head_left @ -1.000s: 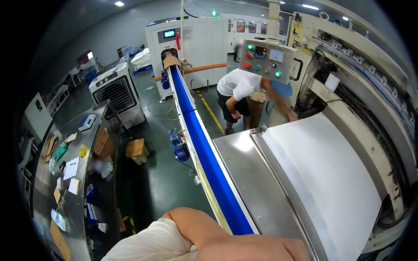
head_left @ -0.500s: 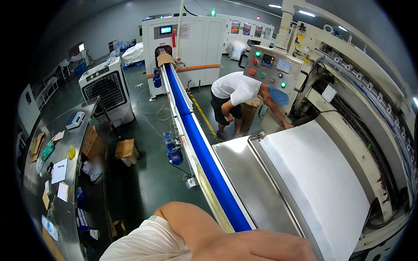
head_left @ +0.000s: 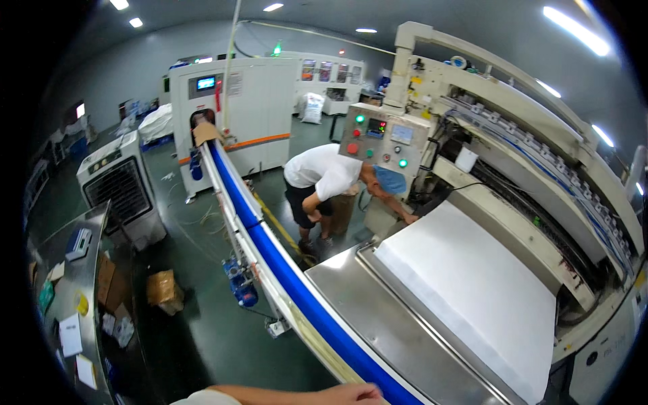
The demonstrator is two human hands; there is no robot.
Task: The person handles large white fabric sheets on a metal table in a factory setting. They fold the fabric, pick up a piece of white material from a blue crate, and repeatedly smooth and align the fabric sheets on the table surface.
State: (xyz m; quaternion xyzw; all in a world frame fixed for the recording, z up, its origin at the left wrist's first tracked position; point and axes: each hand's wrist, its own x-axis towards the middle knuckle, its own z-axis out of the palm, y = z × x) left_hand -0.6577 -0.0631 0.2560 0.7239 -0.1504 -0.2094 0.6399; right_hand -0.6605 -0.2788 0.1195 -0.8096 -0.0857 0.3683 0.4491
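Note:
My left hand (head_left: 352, 394) is at the bottom edge, over the near end of the blue conveyor belt (head_left: 297, 286). Its visible fingers are curled in, and the picture's edge cuts off the rest, so what they hold, if anything, is hidden. My right hand is out of the picture. To the right of the belt is a bare metal plate (head_left: 358, 297). Beyond it, a wide stack of white sheets (head_left: 472, 283) lies against the large cream machine (head_left: 513, 236). A co-worker in a white shirt (head_left: 324, 169) and blue hair cover bends at the stack's far corner, one hand reaching there.
A control panel (head_left: 386, 137) with lit buttons stands above the co-worker. The belt runs to a white cabinet machine (head_left: 256, 115). On the left are an air cooler (head_left: 121, 189), a cardboard box (head_left: 164, 290) and a metal table (head_left: 84, 270) with papers. A blue motor (head_left: 241, 282) hangs beside the conveyor.
My view has shifted to the right and upward. My left arm has dropped lower in the picture, uncovering more of the belt. The co-worker still bends with an arm at the stack's corner.

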